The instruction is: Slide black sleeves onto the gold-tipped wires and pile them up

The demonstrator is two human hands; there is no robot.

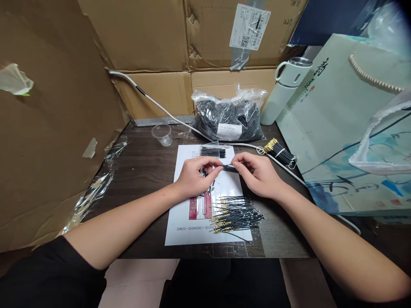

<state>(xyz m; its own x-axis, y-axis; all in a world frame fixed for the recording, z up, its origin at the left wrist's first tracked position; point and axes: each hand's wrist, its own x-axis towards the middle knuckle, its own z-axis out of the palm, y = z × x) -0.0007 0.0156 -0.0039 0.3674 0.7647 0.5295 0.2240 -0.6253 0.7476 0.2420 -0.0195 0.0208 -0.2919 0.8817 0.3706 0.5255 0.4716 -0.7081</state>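
My left hand (201,174) and my right hand (257,173) meet over the printed sheet, fingertips pinched. Between them runs a thin black wire (229,168); the fingers hide its ends, and I cannot tell whether it is one or several. Just below lies a loose pile of short black wires (237,214) with gold tips, mostly pointing left. Beyond my left hand a small clear plastic box (213,150) holds short black pieces. Under my left hand the paper sheet (180,214) shows a picture with red parts and printed text, partly covered.
A clear bag of black pieces (227,117) stands at the back, beside a pale bottle (284,92). A tied bundle of gold-tipped wires (279,152) lies right, by a white cable (290,172). A plastic cup (162,134) stands left; a paper bag (340,128) and cardboard walls (58,107) enclose the table.
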